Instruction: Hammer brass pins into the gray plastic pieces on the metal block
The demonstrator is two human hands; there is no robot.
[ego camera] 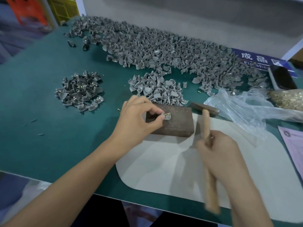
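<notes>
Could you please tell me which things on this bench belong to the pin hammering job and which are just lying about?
In use: metal block; gray plastic piece pinched by left hand; hammer gripped by right hand; bag of brass pins; heap of gray pieces.

Lying about: blue sign; printed sheet; black case.

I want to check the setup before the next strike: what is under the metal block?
The metal block sits on a pale mat, which lies on the green table. The block's far left corner seems to overhang onto green. Whatever lies directly beneath the block is covered and cannot be seen.
</notes>
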